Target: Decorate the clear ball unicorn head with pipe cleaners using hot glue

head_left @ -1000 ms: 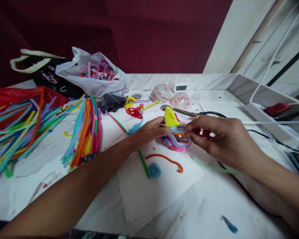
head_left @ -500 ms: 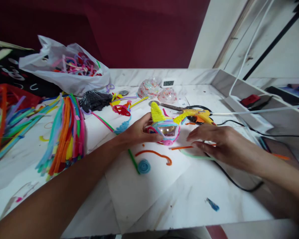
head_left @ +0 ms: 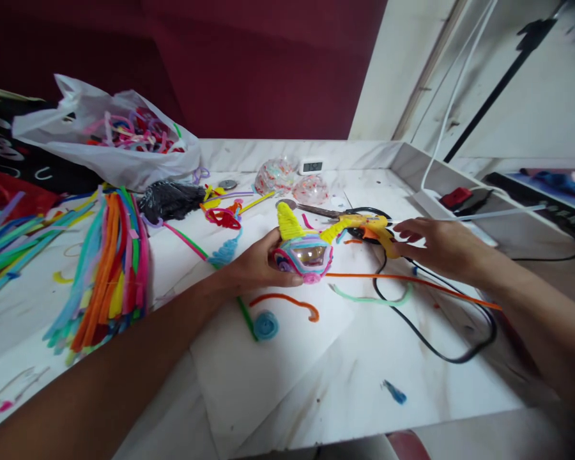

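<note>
My left hand [head_left: 256, 265] grips a craft piece [head_left: 309, 255] of pipe cleaners wound around a clear window, with yellow ear-like points on top. It rests on white paper. My right hand [head_left: 436, 243] is at the back of a yellow glue gun [head_left: 364, 223], thumb and fingers apart around the end of its handle; whether they touch it is hard to tell. A glue stick [head_left: 498, 212] juts from the gun's rear. Scissors [head_left: 321, 211] lie behind the gun. In front of the craft piece lie a curved orange pipe cleaner [head_left: 287, 299] and a blue coil [head_left: 266, 325].
Bundled pipe cleaners [head_left: 108, 268] lie at left, before a white plastic bag [head_left: 100, 150] of coloured pieces. Clear speckled balls [head_left: 275, 176] and a small digital clock [head_left: 312, 167] stand at the back. A black cable [head_left: 431, 348] loops at right, near a long orange pipe cleaner [head_left: 412, 278].
My right hand has moved from beside the craft piece, back and right to the glue gun's handle. My left hand keeps its hold. The view has shifted slightly right.
</note>
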Demonstrator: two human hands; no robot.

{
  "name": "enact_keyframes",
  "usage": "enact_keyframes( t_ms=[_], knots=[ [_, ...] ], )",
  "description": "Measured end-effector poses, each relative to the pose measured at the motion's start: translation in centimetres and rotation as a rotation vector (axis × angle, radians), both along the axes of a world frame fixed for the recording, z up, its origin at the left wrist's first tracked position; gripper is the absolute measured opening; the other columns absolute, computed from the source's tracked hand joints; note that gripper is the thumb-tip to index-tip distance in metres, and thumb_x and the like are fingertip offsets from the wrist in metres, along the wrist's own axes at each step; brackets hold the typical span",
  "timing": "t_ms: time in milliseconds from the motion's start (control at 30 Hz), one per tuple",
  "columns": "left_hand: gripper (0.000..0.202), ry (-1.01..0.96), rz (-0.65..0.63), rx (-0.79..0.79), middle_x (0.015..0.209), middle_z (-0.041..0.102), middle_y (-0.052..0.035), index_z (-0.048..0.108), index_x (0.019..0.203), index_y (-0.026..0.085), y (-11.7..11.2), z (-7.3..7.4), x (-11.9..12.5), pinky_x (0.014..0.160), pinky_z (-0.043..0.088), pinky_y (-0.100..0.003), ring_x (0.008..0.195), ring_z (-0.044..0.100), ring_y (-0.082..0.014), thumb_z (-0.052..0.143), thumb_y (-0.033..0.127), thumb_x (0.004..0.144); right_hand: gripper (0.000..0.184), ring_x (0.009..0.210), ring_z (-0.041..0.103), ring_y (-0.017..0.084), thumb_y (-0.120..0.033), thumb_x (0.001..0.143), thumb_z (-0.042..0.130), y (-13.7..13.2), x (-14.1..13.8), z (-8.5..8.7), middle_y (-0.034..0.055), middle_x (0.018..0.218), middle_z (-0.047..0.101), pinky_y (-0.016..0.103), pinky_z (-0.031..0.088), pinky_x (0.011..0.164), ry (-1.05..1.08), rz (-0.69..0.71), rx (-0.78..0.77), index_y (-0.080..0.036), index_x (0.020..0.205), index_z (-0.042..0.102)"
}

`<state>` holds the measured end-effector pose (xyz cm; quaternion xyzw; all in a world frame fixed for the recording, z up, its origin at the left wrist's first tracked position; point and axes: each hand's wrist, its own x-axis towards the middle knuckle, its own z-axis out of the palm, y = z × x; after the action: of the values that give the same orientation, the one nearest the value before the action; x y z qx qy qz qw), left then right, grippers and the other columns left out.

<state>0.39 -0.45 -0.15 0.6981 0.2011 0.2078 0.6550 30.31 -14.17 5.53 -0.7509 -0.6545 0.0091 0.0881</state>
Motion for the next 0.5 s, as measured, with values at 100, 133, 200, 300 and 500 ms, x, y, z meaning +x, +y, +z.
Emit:
enact_keyframes(
  t_ms=[100, 133, 200, 300, 500],
  knots=[
    [0.080, -0.004, 0.003, -0.004, 0.135, 0.056, -0.0105, 0.045, 0.129, 0.022, 0.0, -0.1, 0.0, 0.095, 0.048, -0.036, 0.119, 0.057, -0.0280, 0.085, 0.023, 0.059, 0.036, 0.068, 0.063, 0.019, -0.045, 0.085, 0.061, 2.3, 0.4, -1.4, 0.0074, 0.082, 0.069, 0.030, 0.046, 0.059, 0.080, -0.091, -0.074, -0.016, 0.106, 0.063],
    [0.080, -0.004, 0.005, -0.001, 0.134, 0.057, -0.0103, 0.045, 0.128, 0.022, 0.0, -0.2, 0.0, 0.094, 0.048, -0.035, 0.119, 0.057, -0.0279, 0.085, 0.023, 0.059, 0.038, 0.065, 0.061, 0.017, -0.046, 0.084, 0.064, 3.0, 0.5, -1.8, 0.0050, 0.079, 0.067, 0.030, 0.047, 0.059, 0.099, -0.131, -0.089, -0.015, 0.106, 0.062],
    [0.078, -0.003, 0.012, 0.006, 0.131, 0.058, -0.0101, 0.046, 0.127, 0.022, -0.1, -0.2, 0.0, 0.094, 0.048, -0.035, 0.118, 0.058, -0.0280, 0.085, 0.024, 0.060, 0.036, 0.062, 0.057, 0.012, -0.047, 0.086, 0.062, 3.9, 0.8, -2.4, 0.0006, 0.078, 0.063, 0.028, 0.048, 0.059, 0.148, -0.203, -0.107, -0.015, 0.101, 0.061],
    [0.077, 0.004, 0.019, 0.013, 0.128, 0.060, -0.0103, 0.046, 0.126, 0.020, -0.2, -0.2, 0.1, 0.095, 0.048, -0.038, 0.117, 0.058, -0.0286, 0.085, 0.026, 0.059, 0.037, 0.058, 0.054, 0.011, -0.051, 0.083, 0.063, 4.3, 0.8, -2.2, 0.0007, 0.071, 0.061, 0.026, 0.044, 0.053, 0.301, -0.246, -0.103, -0.014, 0.086, 0.064],
    [0.073, 0.010, 0.066, 0.019, 0.119, 0.062, -0.0102, 0.048, 0.119, 0.019, -0.2, -0.1, 0.3, 0.092, 0.049, -0.040, 0.113, 0.059, -0.0307, 0.086, 0.028, 0.057, 0.040, 0.056, 0.053, 0.014, -0.055, 0.074, 0.068, 3.5, -0.2, -1.1, 0.0062, 0.066, 0.061, 0.025, 0.041, 0.044, 0.707, -0.258, 0.015, -0.015, 0.078, 0.067]
  ],
)
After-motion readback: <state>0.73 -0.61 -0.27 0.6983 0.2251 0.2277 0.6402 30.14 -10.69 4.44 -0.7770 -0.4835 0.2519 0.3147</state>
